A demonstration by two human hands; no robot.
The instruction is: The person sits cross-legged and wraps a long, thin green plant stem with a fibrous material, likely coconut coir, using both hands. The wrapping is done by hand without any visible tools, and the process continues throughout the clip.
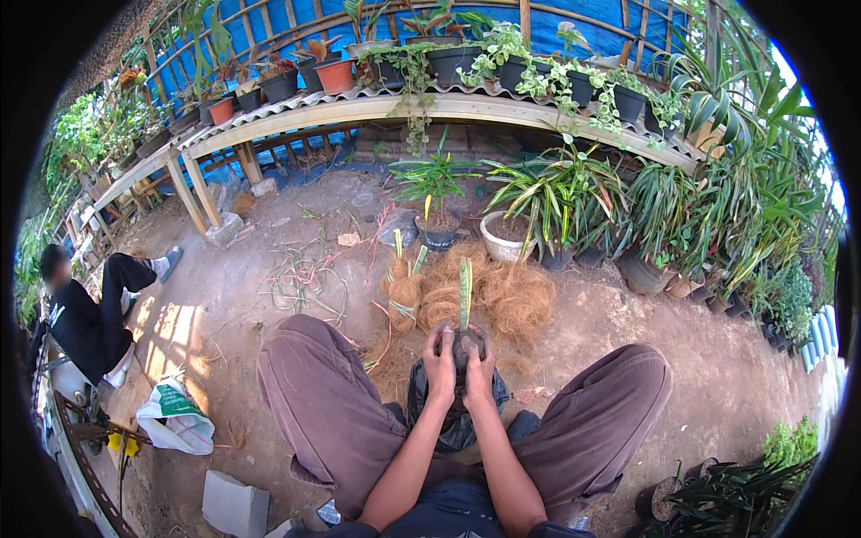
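Between my knees, my left hand (440,360) and my right hand (479,360) cup a dark ball of soil (462,346) from both sides. A single upright snake plant leaf (465,292), green with yellow edges, rises out of it. Beneath my hands a black plastic bag (444,434) stands open with dark soil inside. Just beyond lies a heap of brown coconut fibre (511,289). To its left sit fibre-wrapped bundles (403,302) tied with string, with cut leaf tips poking out.
Potted plants (440,228) and a white pot (508,235) stand ahead, below a plant-laden bench (323,121). Loose string (303,279) is strewn on the ground. At left are a seated person (87,323), a white sack (176,417) and a concrete block (235,501).
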